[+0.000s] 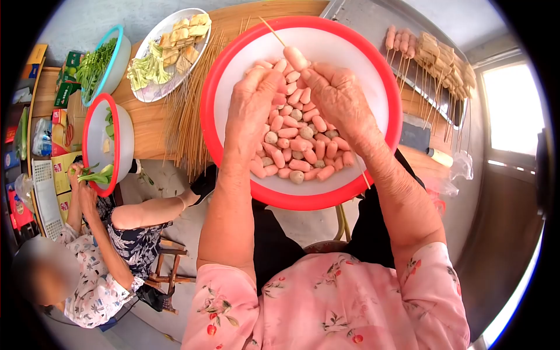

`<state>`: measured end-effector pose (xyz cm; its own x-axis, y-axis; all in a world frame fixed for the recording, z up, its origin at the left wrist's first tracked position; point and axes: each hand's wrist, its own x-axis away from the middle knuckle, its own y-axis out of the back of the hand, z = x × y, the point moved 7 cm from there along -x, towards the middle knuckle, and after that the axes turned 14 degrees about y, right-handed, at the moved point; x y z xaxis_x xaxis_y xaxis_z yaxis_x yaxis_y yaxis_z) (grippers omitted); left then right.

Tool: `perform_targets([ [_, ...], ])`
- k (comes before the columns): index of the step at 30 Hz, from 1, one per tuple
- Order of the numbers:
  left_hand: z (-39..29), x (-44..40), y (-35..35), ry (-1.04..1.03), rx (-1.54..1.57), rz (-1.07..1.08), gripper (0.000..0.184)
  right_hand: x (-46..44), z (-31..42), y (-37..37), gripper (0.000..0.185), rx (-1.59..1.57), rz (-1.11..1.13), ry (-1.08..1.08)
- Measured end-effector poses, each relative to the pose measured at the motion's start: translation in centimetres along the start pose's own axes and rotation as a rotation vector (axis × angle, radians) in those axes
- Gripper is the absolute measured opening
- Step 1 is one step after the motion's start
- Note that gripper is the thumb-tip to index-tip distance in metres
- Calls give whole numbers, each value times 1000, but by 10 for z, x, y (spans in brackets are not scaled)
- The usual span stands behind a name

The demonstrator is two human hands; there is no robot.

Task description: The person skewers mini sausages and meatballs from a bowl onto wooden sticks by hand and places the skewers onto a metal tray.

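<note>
A large red-rimmed white basin holds many small pink sausages and several greyish balls. Over it, my right hand is closed around a thin wooden skewer threaded through one sausage; a stick end also comes out below that wrist. My left hand is just to the left of the sausage, fingers bent together. Whatever lies between its fingertips is hidden.
Bare skewers lie left of the basin, beside a plate of vegetables and tofu-like slices. Filled skewers rest on a metal tray. A cleaver lies right. At left, a seated person handles greens by a red-rimmed bowl.
</note>
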<state>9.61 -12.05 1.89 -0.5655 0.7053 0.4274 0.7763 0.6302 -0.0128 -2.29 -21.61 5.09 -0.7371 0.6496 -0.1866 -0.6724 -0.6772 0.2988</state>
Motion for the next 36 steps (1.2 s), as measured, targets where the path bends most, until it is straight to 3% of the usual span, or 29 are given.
perform_targets([
  [2,15,-12,-14,-123,-593,54,21,-1,0,13,36,-30,-31,-52],
  [3,15,-9,-20,-121,-593,64,21,0,-5,19,38,-61,-58,-100],
  [6,27,1,-45,-98,-1144,48,21,-2,-7,33,40,-21,-95,-86],
  [9,46,-8,-63,-177,-1039,100,22,0,-9,40,46,-45,-135,-67],
  [10,46,-4,-66,-266,-1110,107,16,0,-11,40,49,-66,-123,-91],
  [12,51,-8,-76,-240,-1161,131,15,1,-12,40,53,-88,-114,-118],
  [15,56,-5,-86,-313,-1130,157,23,1,-14,46,59,-69,-147,-104],
  [17,52,-2,-91,-258,-1203,81,24,0,-16,50,59,-53,-159,-84],
  [24,77,-20,-101,-61,-1433,108,30,0,-19,52,57,-97,-176,-77],
  [27,70,-25,-87,-91,-1278,5,27,0,-16,53,57,-64,-156,-34],
  [29,66,-38,-66,-26,-782,-12,24,3,-11,53,55,-69,-163,-109],
  [30,57,-36,-62,247,-360,58,22,3,-8,52,55,-73,-162,-91],
  [31,43,-33,-58,228,-361,44,22,4,-8,52,53,-47,-159,-102],
  [33,26,-25,-45,267,357,152,20,5,-1,47,51,-31,-147,-86],
  [36,29,-37,-17,208,498,153,15,13,-1,32,42,-24,-76,-95],
])
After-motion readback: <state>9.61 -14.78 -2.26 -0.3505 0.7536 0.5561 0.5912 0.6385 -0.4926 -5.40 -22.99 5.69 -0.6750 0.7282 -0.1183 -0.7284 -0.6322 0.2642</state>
